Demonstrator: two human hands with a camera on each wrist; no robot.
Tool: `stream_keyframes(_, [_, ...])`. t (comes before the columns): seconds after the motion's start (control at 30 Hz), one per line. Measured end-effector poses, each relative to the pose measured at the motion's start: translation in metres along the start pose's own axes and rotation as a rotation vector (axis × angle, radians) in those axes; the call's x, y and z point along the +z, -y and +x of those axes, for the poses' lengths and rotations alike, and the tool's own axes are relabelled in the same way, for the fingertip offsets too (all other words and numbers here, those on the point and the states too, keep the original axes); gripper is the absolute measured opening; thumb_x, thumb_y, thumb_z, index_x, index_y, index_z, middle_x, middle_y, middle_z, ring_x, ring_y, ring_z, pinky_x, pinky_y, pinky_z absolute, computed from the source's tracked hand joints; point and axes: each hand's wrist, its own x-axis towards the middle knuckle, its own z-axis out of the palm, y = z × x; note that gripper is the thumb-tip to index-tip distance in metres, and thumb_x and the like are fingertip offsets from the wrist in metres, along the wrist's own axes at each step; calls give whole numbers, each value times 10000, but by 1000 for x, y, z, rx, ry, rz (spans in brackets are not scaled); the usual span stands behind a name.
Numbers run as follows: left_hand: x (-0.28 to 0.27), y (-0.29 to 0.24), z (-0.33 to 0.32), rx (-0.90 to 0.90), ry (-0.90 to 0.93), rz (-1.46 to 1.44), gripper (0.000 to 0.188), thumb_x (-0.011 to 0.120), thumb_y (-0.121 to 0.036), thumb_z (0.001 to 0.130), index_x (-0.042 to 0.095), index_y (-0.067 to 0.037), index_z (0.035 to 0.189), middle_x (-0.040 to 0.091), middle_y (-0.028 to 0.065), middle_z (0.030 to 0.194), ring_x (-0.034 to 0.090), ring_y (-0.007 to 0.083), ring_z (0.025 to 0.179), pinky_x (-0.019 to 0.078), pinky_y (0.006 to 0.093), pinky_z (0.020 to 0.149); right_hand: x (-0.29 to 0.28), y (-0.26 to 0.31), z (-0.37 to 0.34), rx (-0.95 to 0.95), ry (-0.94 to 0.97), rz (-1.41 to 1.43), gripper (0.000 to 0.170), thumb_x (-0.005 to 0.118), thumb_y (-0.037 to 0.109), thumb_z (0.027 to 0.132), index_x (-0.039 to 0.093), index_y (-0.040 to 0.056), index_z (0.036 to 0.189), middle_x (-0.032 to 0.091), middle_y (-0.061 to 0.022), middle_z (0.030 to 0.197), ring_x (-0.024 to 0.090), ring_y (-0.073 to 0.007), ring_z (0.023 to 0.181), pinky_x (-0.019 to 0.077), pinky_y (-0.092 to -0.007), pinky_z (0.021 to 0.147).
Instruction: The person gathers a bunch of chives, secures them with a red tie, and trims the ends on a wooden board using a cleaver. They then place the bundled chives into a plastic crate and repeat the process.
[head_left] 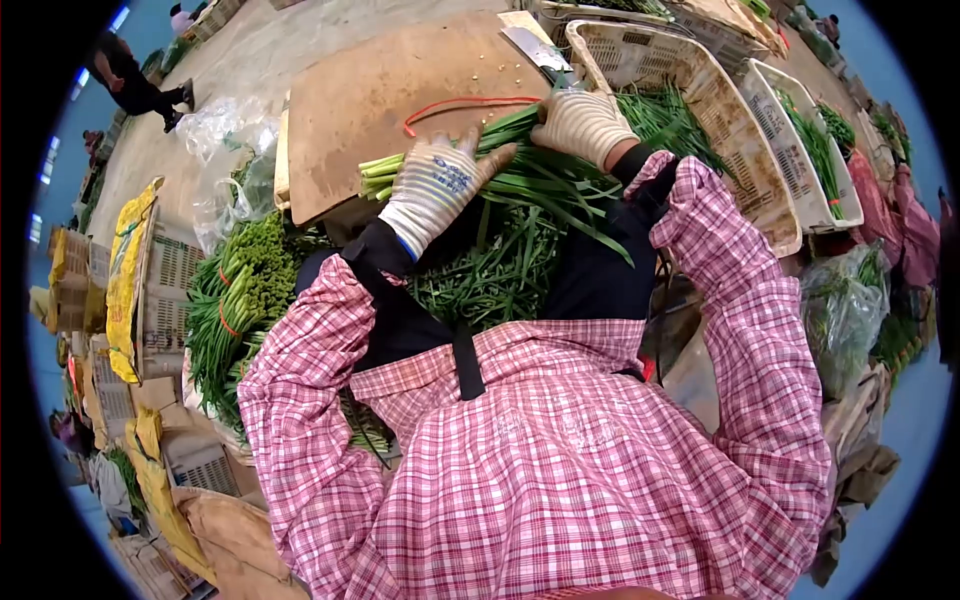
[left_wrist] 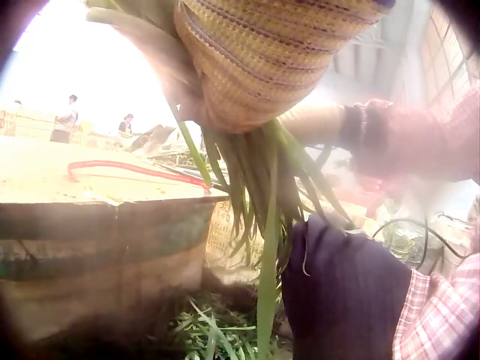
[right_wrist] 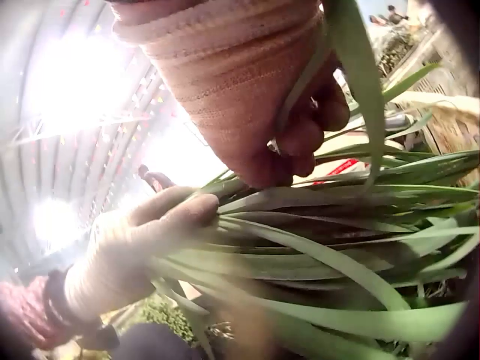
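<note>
My left hand, in a striped knit glove, grips a bunch of long flat green leaves with pale cut stems, probably garlic chives, over the near edge of a brown board. The leafy ends droop to the right. My right hand, gloved too, is at the leafy part; in the right wrist view its fingers are curled, with a leaf blade caught at them. A red tie strip lies on the board just beyond the bunch. Loose leaves pile up below, between the legs.
A dirty white crate with more green leaves stands at the right, a smaller white crate beyond it. Banded green bundles and a clear plastic bag are at the left. A flat grey blade-like piece lies at the board's far corner.
</note>
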Motion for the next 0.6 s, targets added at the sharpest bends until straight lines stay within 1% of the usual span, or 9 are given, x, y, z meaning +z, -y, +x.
stream_keyframes(0.13, [10,9,-9,-102,-112,-76,656,598,-119,827,404,-425,1374,511,155,1326,643,345,806,541,429,661,2,-35,7,167,-158,-348,381,592,401,754,734,64,860,694,-170,832,682,-323,831,505,-430,712])
stream_keyframes(0.2, [-6,19,-17,-245,-136,-323,667,637,-32,805,435,-284,1388,607,138,1212,654,261,807,550,387,648,-25,-73,-14,271,-323,-174,346,593,386,758,733,77,829,688,-180,811,685,-316,795,505,-416,647])
stream_keyframes(0.23, [-3,20,-18,-255,-136,-310,667,637,-32,805,435,-284,1388,607,138,1212,654,261,807,550,387,648,-38,-86,-33,296,-601,-211,338,584,375,770,711,63,742,677,-186,776,676,-313,729,488,-418,583])
stream_keyframes(0.27, [3,20,-19,-451,-202,-824,593,668,-28,786,489,-175,1332,643,127,1119,651,237,795,547,368,649,-54,-106,-49,441,-616,-179,356,571,387,801,686,53,752,673,-160,775,658,-312,711,480,-410,594])
stream_keyframes(0.3, [9,20,-22,-641,-269,-1342,534,700,-25,767,543,-66,1275,680,115,1026,647,213,783,543,348,650,-40,-163,-55,123,-869,52,386,562,418,829,669,49,868,661,-142,779,639,-289,688,483,-402,638])
stream_keyframes(0.37, [9,16,-28,-770,-131,-1847,379,717,-73,769,607,36,1114,693,95,903,643,180,743,533,302,668,-80,-132,-109,427,-1215,-177,576,526,583,857,587,108,1177,656,-125,875,632,-225,719,488,-421,706])
stream_keyframes(0.4, [6,5,-29,-742,-98,-2128,355,722,-111,765,625,22,1079,693,100,921,651,182,743,536,292,707,-80,-133,-124,548,-1197,-175,599,564,596,849,562,135,1233,661,-88,963,645,-193,761,512,-378,710])
stream_keyframes(0.53, [-7,-29,-15,-481,-287,-2817,520,671,-64,795,495,0,1280,618,98,1137,646,192,868,577,322,764,-7,-91,-116,-128,-689,412,464,697,328,846,569,70,1210,652,-114,1017,644,-177,817,532,-282,724])
stream_keyframes(0.6, [7,-43,-7,-402,-417,-2848,505,641,-46,810,487,4,1288,605,98,1154,642,197,914,587,334,760,-6,-14,-110,44,-361,879,381,725,234,823,601,6,1101,661,-130,993,639,-195,861,525,-304,766])
